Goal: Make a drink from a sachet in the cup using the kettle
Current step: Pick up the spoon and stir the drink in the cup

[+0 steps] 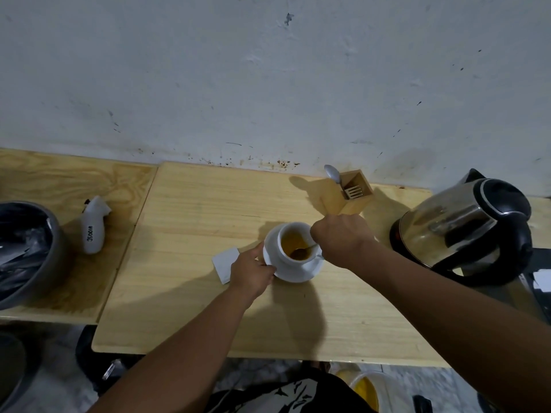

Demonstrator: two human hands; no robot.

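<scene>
We've got the cup on its saucer mid-table, and everything below is placed relative to it.

Right hand: fist closed over the cup's right rim, pinching the stem of a spoon whose bowl sits in the amber liquid. We read that as the stir step. Gripping from above keeps the wrist free to circle without knocking the rim.

Left hand: fingers curled against the cup's left side and the saucer edge, pressing rather than lifting. Looks like a brace, so the cup doesn't skate on the saucer while the spoon turns.

Sachet: flat on the table just left of the cup, partly under the left hand. We can't tell if it's torn, but since the liquid is already coloured, we'd judge it spent and parked out of the way.

Kettle: well right of the cup, upright, lid shut. Whether it's seated on a base is unclear. It's probably done pouring and set clear of the stirring elbow.

Cutlery box: behind the cup toward the wall, still holding a spoon and fork.

Our read: pour done, powder in, mixing left. The risk is slop over the rim if the stir gets fast.
</scene>
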